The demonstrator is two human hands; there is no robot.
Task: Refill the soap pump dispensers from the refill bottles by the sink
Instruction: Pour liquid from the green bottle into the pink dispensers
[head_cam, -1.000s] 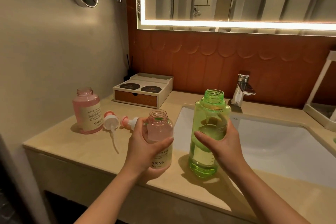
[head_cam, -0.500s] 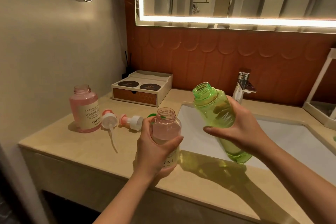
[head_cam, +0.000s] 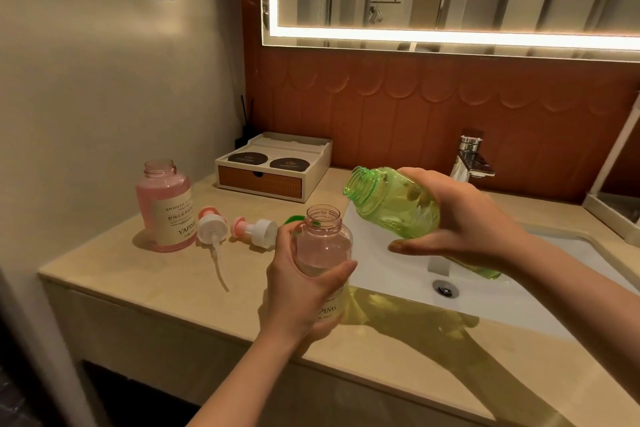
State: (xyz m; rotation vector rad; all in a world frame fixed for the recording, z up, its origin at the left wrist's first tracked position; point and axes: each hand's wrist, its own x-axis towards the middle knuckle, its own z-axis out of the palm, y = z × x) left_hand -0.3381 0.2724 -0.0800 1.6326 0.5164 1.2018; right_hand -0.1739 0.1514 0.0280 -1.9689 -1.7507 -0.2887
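Note:
My left hand (head_cam: 298, 291) grips a clear pink dispenser bottle (head_cam: 323, 243), uncapped and upright, at the counter's front edge beside the sink. My right hand (head_cam: 460, 222) holds a green refill bottle (head_cam: 391, 201) tipped far over to the left, its open mouth just above and right of the pink bottle's neck. No liquid is seen leaving it. A second pink dispenser bottle (head_cam: 166, 208), fuller and uncapped, stands at the left. Two pump heads (head_cam: 211, 225) (head_cam: 256, 229) lie on the counter between the bottles. A green cap (head_cam: 294, 218) peeks out behind the held bottle.
The white sink basin (head_cam: 398, 274) with its drain (head_cam: 445, 288) lies under my right hand, the chrome tap (head_cam: 471, 159) behind it. A white box with a wooden drawer (head_cam: 273, 166) sits at the back. A white rack (head_cam: 613, 211) stands at the right edge.
My right hand lifted the green bottle off the counter and tipped it leftward until nearly horizontal over the pink bottle. My left hand raised the pink bottle a little.

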